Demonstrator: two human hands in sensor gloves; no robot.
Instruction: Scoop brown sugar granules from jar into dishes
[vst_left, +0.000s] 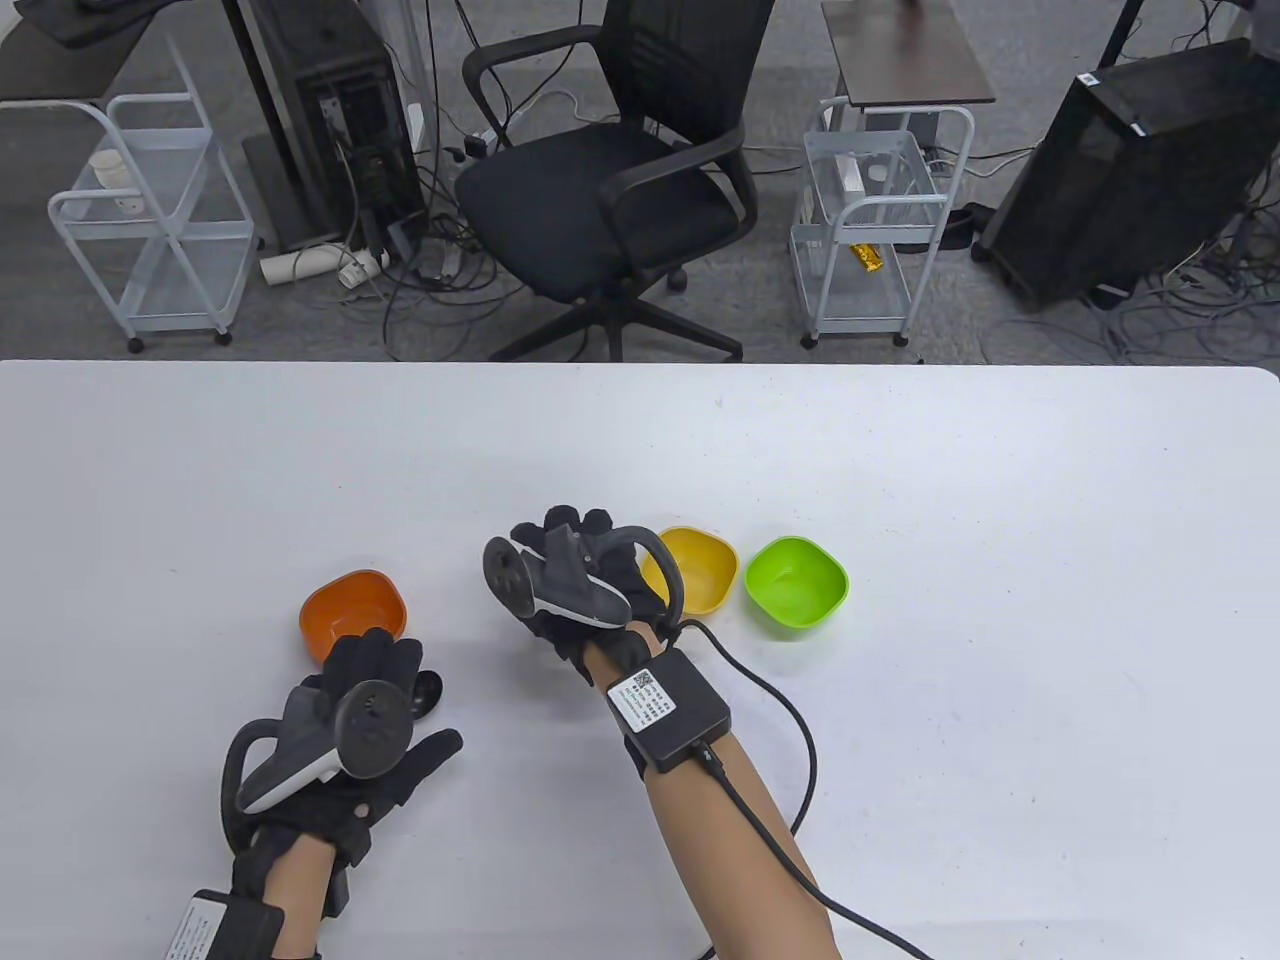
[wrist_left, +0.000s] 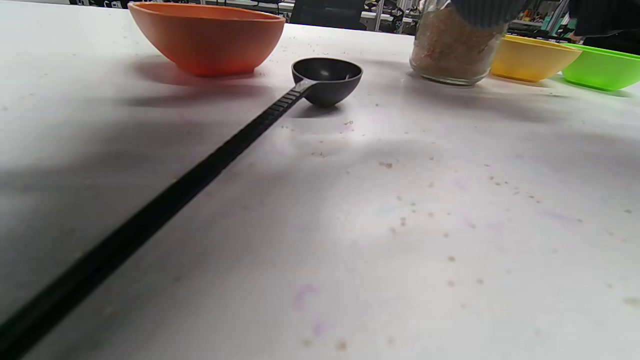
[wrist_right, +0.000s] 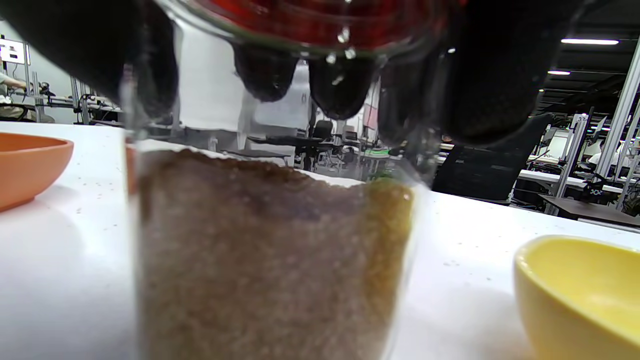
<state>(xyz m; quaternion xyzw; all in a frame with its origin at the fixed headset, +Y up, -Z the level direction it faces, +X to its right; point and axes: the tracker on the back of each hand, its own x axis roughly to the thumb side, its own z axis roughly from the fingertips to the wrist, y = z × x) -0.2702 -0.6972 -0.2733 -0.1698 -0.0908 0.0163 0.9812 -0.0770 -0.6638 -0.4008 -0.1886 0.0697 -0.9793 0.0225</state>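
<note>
Fingers (right hand) around jar

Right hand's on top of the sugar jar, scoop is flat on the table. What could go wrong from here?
1. The right hand grips the jar from above, over its red lid; if the lid twists off abruptly, the jar could tip, and it's mostly full.
2. The scoop lies close by the orange dish; the left hand lifting the handle could knock it.
3. Granules already dot the table.
</note>
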